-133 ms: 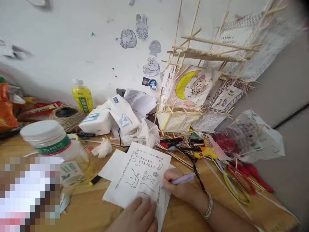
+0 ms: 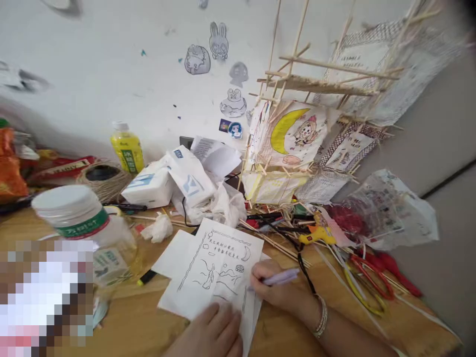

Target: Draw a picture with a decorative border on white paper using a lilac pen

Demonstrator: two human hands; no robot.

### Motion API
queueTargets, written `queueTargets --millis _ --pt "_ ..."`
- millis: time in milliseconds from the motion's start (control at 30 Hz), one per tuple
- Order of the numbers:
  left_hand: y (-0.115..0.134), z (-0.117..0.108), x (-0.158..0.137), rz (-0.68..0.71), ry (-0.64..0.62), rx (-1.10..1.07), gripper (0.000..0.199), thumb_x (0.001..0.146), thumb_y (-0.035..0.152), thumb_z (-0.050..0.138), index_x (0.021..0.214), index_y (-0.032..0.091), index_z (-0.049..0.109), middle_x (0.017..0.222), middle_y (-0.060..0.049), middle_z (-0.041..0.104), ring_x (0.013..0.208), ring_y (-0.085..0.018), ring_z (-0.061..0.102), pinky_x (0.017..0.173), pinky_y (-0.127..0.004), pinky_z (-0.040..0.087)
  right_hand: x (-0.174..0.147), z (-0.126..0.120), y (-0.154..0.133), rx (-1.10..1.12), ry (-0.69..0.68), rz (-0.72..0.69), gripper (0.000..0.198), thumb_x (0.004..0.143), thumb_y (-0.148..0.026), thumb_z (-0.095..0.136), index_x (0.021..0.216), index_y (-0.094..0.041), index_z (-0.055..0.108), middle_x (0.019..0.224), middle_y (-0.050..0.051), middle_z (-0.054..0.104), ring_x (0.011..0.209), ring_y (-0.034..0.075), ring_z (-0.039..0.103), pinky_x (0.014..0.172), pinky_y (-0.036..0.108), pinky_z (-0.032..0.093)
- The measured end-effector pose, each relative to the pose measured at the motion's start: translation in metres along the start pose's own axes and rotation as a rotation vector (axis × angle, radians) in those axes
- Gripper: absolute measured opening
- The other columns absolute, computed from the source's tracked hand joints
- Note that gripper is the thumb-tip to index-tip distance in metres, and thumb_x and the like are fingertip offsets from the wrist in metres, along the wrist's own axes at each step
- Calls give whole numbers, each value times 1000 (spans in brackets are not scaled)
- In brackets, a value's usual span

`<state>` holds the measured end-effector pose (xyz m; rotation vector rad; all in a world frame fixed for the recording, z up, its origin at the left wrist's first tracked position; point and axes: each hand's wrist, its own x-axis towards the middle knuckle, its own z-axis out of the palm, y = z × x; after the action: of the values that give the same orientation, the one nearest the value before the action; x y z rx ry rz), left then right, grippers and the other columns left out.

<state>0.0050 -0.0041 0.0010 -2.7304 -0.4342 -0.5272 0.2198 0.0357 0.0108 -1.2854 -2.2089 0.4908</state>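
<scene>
1. drawing sheet (image 2: 219,270): we have it on the wooden counter (image 2: 130,322) right in front of us, set at a slight slant and overlapping other white paper (image 2: 174,255) on its left side.
2. our right hand (image 2: 273,287) grasps a purple pen (image 2: 283,276) between thumb and fingers, its writing end at the right edge of the sheet, near the wavy border; whether it touches the surface we cannot tell.
3. our left hand (image 2: 219,329) lies palm down over the lower part of the sheet, fingers stretched out and gripping nothing that we can see; it is blurred, so we cannot judge how hard it presses.
4. for a clean line, we do best to bear down evenly with that left hand, so the sheet does not slide over the loose paper, and to keep our fingers off any ink that may be wet.
5. we should favour short, light strokes and match the waves of the border on the opposite side; working this close to the edge, the pen could slip off.
6. a black cord (image 2: 305,272) runs down to our right wrist, near the bracelet (image 2: 322,316); it might drag on our arm, so we would want it clear of the pen.
</scene>
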Motion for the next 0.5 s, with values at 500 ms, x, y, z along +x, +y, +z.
queueTargets --millis 500 --pt "-1 5 -1 2 26 -2 14 94 30 57 86 19 61 98 -3 68 88 -23 58 81 -38 39 1 -1 2 112 83 104 29 78 -16 43 55 -22 26 53 -5 34 52 11 36 50 25 26"
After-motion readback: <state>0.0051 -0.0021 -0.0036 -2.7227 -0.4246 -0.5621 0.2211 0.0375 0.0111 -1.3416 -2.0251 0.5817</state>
